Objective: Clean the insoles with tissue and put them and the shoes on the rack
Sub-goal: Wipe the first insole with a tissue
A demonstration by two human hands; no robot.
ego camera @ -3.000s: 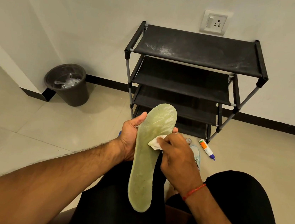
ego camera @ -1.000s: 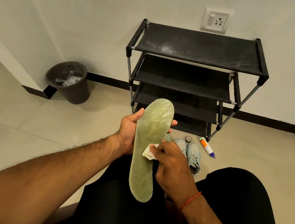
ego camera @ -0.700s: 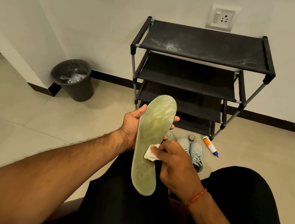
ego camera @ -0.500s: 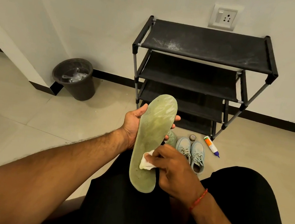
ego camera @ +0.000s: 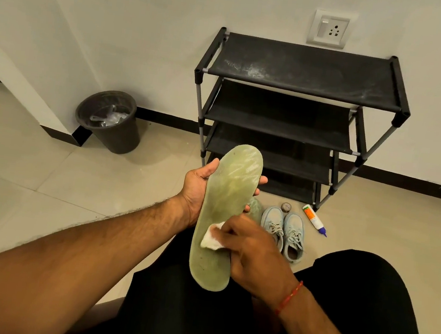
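Observation:
My left hand (ego camera: 198,183) grips a long pale green insole (ego camera: 227,195) from behind, its toe end pointing up and away over my lap. My right hand (ego camera: 253,251) pinches a crumpled white tissue (ego camera: 212,239) and presses it against the lower half of the insole. A second green insole (ego camera: 256,207) peeks out on the floor behind the held one. A pair of light blue shoes (ego camera: 286,230) stands on the floor in front of the black shoe rack (ego camera: 303,74), whose shelves are bare.
A dark bin (ego camera: 108,119) with plastic scraps stands by the wall at the left. A white and orange tube (ego camera: 314,220) and a small round tin (ego camera: 286,207) lie by the rack's foot. My black-clad legs fill the bottom of the view.
My right hand has slid the tissue down the insole, from near the toe end to the lower half. The left hand keeps its hold. The view shifted, showing the shoes more.

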